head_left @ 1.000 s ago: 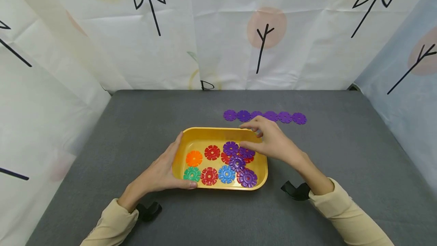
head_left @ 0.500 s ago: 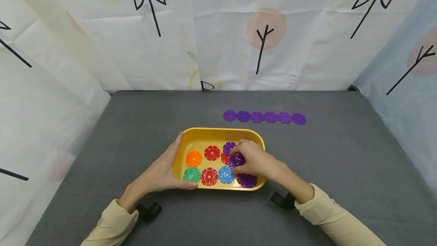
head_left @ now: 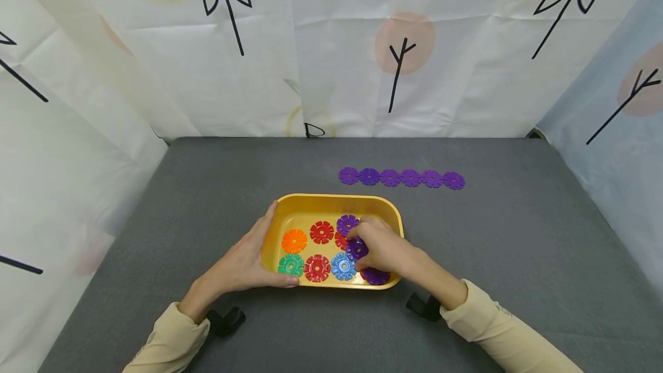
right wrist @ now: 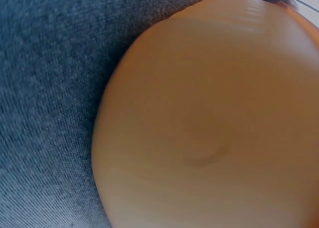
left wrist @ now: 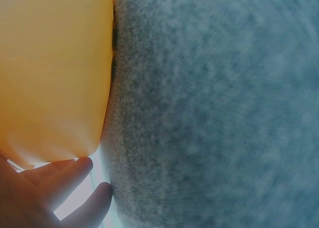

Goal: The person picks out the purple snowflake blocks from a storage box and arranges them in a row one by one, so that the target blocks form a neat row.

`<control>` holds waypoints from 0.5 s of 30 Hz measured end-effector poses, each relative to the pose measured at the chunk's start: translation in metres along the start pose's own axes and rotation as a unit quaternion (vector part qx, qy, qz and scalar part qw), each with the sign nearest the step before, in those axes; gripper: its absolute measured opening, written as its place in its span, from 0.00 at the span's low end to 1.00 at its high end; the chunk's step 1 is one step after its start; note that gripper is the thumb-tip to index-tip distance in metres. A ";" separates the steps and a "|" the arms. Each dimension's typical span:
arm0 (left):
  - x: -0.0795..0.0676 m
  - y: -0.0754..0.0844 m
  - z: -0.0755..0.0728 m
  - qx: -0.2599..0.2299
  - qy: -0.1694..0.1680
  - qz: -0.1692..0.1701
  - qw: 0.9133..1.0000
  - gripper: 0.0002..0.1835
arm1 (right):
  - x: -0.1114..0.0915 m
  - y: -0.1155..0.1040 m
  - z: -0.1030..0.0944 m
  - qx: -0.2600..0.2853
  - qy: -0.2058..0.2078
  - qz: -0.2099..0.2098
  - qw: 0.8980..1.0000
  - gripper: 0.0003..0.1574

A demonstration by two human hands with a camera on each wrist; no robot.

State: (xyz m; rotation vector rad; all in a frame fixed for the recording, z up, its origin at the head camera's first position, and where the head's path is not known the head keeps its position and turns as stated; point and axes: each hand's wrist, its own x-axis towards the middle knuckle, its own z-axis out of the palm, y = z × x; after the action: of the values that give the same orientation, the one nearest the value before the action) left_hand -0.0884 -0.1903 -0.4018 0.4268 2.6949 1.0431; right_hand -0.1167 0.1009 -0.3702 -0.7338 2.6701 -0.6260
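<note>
Right hand (head_left: 382,246) pinches purple disc (head_left: 357,248) between thumb and fingers in the right half of the tray (head_left: 311,206), purple row (head_left: 411,178) beyond the far rim, left hand (head_left: 251,255) gripping the tray's left end.

The left hand (head_left: 251,261) and right hand (head_left: 384,251) bar the two ends of the yellow tray (head_left: 308,208); between them I see room straight down, above the orange disc (head_left: 294,241). Behind, a bare strip of counter (head_left: 305,174) runs up to the purple row (head_left: 411,178).
</note>
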 end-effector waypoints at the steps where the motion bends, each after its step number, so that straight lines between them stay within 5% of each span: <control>1: 0.000 0.000 0.000 0.000 0.000 0.000 1.000 0.77 | 0.000 0.000 0.000 0.002 -0.002 0.001 1.000 0.29; 15: 0.000 -0.002 0.000 -0.004 0.002 0.006 1.000 0.76 | 0.003 0.008 0.000 -0.023 -0.009 -0.086 0.996 0.25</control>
State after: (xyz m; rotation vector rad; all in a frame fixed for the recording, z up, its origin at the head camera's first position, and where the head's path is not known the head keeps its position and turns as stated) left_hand -0.0882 -0.1913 -0.4030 0.4399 2.6939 1.0590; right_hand -0.1226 0.1055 -0.3743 -0.9865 2.6317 -0.5992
